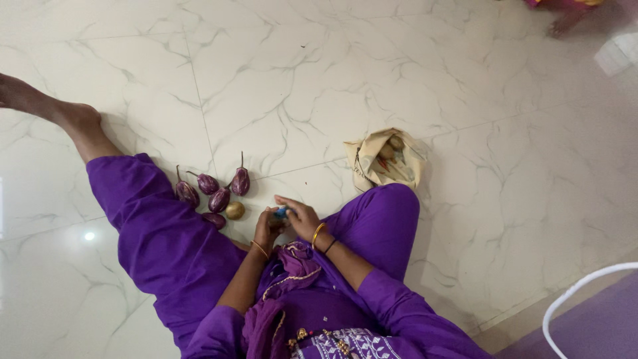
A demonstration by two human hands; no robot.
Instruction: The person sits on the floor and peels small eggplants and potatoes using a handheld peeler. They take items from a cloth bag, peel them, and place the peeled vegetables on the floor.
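I sit on a white marble floor in purple clothes. My left hand [267, 227] and my right hand [300, 217] meet in front of me over my lap. Between them is a small blue object [282, 212], partly hidden by the fingers; both hands are closed around it. Just left of my left hand lie several small purple eggplants [219, 199] with stems, and one pale yellowish round one [234, 210], all on the floor beside my left leg.
A crumpled beige cloth bag [385, 158] lies on the floor beyond my right knee. My left leg stretches to the far left, its foot [40, 100] bare. A white cable [578, 292] curves at the lower right. Another person's foot [563, 24] shows at top right.
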